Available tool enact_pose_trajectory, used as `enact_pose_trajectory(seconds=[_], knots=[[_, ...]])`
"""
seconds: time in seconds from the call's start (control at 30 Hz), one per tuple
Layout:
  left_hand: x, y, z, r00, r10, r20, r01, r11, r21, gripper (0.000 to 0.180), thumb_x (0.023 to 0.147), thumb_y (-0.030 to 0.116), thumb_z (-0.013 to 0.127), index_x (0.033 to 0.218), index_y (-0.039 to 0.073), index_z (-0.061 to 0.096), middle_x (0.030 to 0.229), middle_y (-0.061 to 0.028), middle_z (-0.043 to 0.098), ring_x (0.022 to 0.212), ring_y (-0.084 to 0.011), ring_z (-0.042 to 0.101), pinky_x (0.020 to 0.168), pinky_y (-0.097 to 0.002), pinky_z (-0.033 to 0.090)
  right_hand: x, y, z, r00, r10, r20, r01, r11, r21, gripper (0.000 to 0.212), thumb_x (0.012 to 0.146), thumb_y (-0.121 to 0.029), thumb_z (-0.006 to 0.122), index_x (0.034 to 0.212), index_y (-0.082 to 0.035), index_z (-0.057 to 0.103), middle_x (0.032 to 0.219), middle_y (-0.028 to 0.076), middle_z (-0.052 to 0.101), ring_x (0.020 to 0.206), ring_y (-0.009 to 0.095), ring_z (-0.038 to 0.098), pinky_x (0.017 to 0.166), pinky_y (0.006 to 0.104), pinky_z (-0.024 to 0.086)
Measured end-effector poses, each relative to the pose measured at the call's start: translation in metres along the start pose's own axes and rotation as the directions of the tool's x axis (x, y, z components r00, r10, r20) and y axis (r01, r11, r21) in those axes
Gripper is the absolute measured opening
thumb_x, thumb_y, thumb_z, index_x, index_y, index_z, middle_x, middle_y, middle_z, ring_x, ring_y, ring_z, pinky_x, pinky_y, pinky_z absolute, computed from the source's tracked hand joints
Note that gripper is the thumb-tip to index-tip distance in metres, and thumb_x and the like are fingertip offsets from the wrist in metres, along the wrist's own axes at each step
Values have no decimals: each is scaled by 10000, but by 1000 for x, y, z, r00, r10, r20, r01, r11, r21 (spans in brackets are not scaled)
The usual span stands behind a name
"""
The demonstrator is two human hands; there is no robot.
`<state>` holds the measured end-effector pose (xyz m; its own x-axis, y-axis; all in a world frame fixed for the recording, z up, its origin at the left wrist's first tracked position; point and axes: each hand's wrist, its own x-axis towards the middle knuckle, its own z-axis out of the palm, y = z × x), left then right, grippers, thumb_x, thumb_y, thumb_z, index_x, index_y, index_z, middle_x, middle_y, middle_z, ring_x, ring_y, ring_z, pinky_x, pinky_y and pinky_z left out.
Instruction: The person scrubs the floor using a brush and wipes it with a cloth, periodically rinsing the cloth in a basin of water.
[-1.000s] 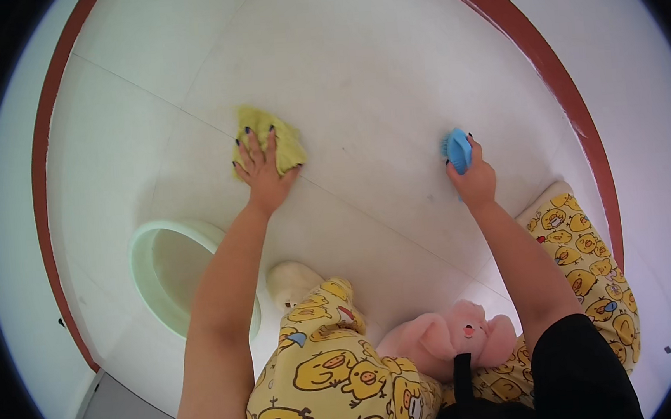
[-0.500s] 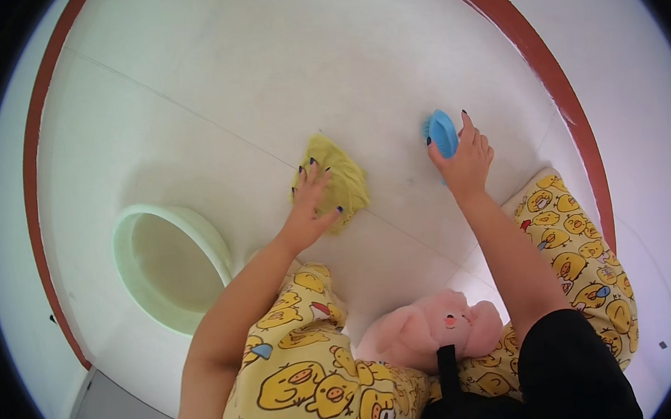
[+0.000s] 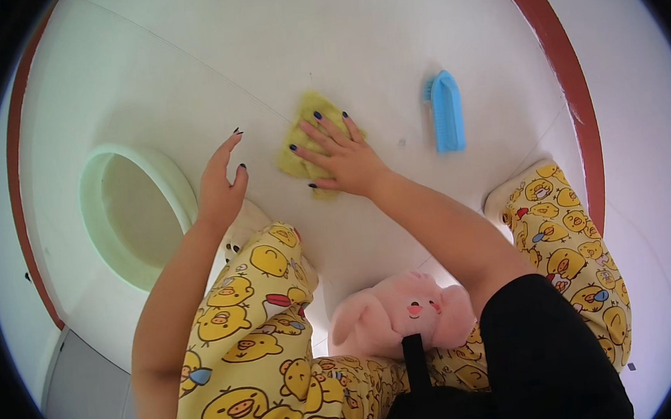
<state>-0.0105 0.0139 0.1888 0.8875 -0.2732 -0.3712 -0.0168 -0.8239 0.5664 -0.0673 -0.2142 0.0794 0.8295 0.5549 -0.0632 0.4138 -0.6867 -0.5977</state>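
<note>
A crumpled yellow-green cloth [image 3: 314, 106] lies on the pale tiled floor ahead of me. My right hand [image 3: 352, 162] rests flat on it, fingers spread and pointing left. Nearer the bucket, my left hand [image 3: 221, 182] holds nothing; its thumb and fingers are apart. To the right of the cloth a light-blue scrub brush [image 3: 447, 116] lies on its side with no hand on it, its bristles facing left.
On the left stands a pale green bucket [image 3: 177, 185]. My knees in yellow patterned trousers [image 3: 239, 333] frame a pink plush toy [image 3: 412, 309]. Reddish-brown strips [image 3: 567, 76] edge the floor along white walls at both sides.
My right hand has let go of the brush and moved left onto the cloth. My left hand has come off the cloth toward the bucket. The brush now lies turned.
</note>
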Motion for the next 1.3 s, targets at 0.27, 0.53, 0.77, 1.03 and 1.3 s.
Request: enact_pose_trajectory(seconds=[0.27,0.53,0.77,1.03,1.3], knots=[[-29,-6,-3,1000,2,-11,-1,999,40,451,801,-6,481,1247,31,428,1253,-156,472,1168,-315,431,984,-363,339,-161,18,27,895,-278,349,292,956,13,704,703,-486,629,1330,-335,348,1470,-18,181,1336,222,201,1067,502,159],[-36,-2,6,1000,-19,8,18,997,75,470,805,15,489,1267,43,406,1255,-158,463,1160,-313,433,976,-371,344,-277,45,18,663,-364,654,507,861,-34,613,819,-329,529,1363,-376,250,1481,-116,91,1353,117,148,1108,401,128],[-39,-8,8,999,-32,15,31,995,90,489,797,-26,468,1275,56,409,1287,-132,444,1193,-274,426,984,-372,351,-276,74,12,612,-373,697,554,831,-41,619,829,-300,502,1370,-385,215,1478,-135,92,1347,94,162,1112,409,112],[-31,-23,20,1000,-5,8,4,991,132,478,803,10,494,1271,42,400,1255,-155,460,1159,-313,434,979,-365,348,-180,78,-14,880,-177,441,206,978,-17,620,815,-179,521,1371,-292,271,1480,-28,147,1347,192,192,1087,467,178],[-12,-9,19,1000,-2,2,2,993,117,504,785,-47,472,1276,44,399,1280,-126,448,1194,-268,427,990,-378,352,-75,21,19,988,-95,122,100,994,-38,517,844,-149,454,1337,-255,340,1470,-14,186,1339,210,212,1081,474,188]])
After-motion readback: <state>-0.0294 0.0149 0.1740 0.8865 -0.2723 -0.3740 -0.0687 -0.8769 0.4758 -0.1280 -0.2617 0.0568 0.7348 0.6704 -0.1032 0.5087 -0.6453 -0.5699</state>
